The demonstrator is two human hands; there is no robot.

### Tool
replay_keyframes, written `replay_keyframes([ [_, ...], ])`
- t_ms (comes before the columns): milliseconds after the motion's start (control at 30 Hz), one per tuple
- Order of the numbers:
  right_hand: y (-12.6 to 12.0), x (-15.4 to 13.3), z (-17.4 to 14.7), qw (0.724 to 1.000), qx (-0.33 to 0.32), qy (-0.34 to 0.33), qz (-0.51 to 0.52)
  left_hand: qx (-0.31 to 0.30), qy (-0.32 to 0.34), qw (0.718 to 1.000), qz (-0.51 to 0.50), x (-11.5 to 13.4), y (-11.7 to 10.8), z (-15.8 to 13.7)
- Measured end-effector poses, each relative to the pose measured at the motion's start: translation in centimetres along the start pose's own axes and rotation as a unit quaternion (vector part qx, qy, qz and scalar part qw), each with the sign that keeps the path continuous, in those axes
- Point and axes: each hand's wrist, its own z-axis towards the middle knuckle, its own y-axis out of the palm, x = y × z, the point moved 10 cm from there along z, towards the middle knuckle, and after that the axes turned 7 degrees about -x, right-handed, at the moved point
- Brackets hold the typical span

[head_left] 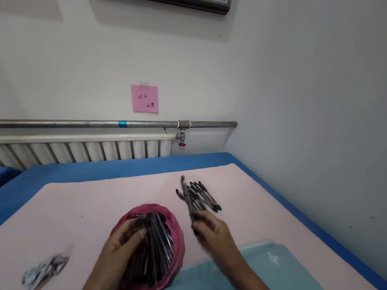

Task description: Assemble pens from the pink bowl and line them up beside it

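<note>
A round pink bowl [179, 240] with a wavy rim holds many dark pens [158, 247], lying at a slant. My left hand [124, 244] is over the bowl's left side, thumb and fingers closed together. Something dark shows at its fingertips, too blurred against the pens to make out. To the right of the bowl, my right hand [210, 232] grips a dark pen [187, 193], tilted with its upper end toward the left. Behind that hand, several more black-capped pens [207, 195] lie in a loose pile on the pink table mat [105, 195].
A light blue cloth or bag [290, 279] with a white mark lies at the front right. A crumpled wrapper [44, 270] is at the front left. Beyond the blue table edge [164, 160] are a radiator [85, 152], a metal pipe [140, 124] and the wall.
</note>
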Motion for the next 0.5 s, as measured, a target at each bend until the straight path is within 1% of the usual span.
replay_keyframes([
  [33, -2.6, 0.0, 0.5, 0.996, 0.06, -0.012, -0.058, 0.022, 0.007, 1.0, 0.011, 0.7, -0.9, 0.0],
  [67, -5.1, -0.1, 0.8, 0.982, 0.125, -0.022, -0.141, 0.047, 0.018, 0.999, 0.017, 1.4, -2.0, -0.1],
  [100, -7.1, -0.4, 1.0, 0.955, 0.175, -0.027, -0.24, 0.073, 0.029, 0.997, 0.019, 2.0, -3.1, -0.1],
  [133, -8.7, -0.2, 1.5, 0.941, 0.198, -0.022, -0.275, 0.097, 0.036, 0.994, 0.022, 2.6, -4.1, -0.2],
  [200, -11.0, 0.3, 2.5, 0.921, 0.221, -0.008, -0.32, 0.129, 0.046, 0.99, 0.035, 3.4, -5.8, -0.1],
  [233, -11.6, 0.6, 3.0, 0.911, 0.226, 0.0, -0.345, 0.143, 0.053, 0.987, 0.042, 3.7, -6.4, -0.1],
  [300, -12.1, 1.0, 4.0, 0.896, 0.215, 0.016, -0.389, 0.151, 0.055, 0.986, 0.052, 4.0, -7.0, 0.0],
  [400, -11.5, 1.6, 5.1, 0.876, 0.179, 0.036, -0.447, 0.143, 0.048, 0.986, 0.066, 3.8, -6.9, 0.2],
  [500, -10.7, 1.7, 5.2, 0.856, 0.151, 0.05, -0.492, 0.134, 0.046, 0.987, 0.079, 3.5, -6.6, 0.2],
])
